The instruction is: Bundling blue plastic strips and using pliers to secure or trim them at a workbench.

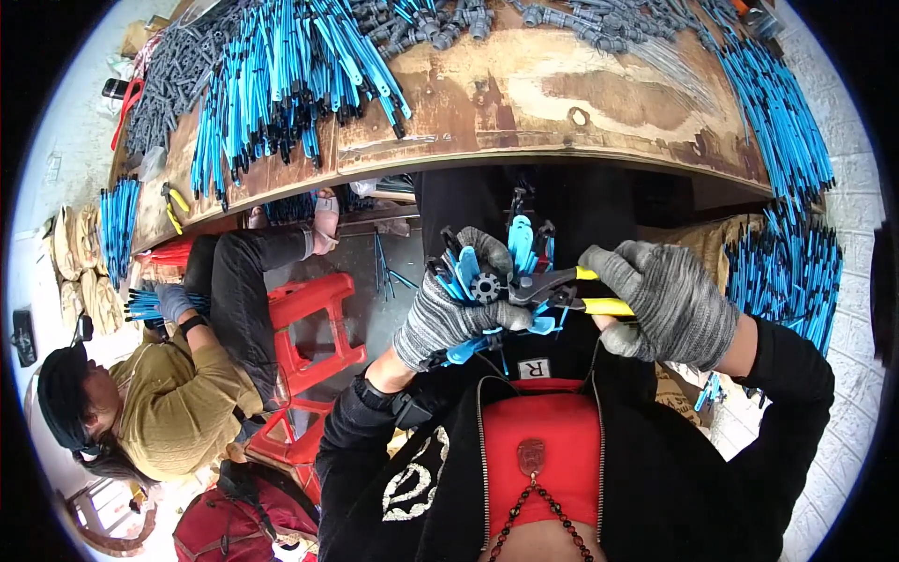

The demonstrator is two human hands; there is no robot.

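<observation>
Red shirt nearest, left hand grips a blue-and-black cluster just beside pliers clasped in the right hand.

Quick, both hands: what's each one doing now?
Left hand: closed, holding blue strips around a dark round hub.
Right hand: closed, holding yellow-handled pliers.

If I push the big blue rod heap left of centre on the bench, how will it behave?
The blue rods would probably slide and splay: no tie shows around them. Each looks fairly stiff, being straight, and likely light, being thin.
</observation>
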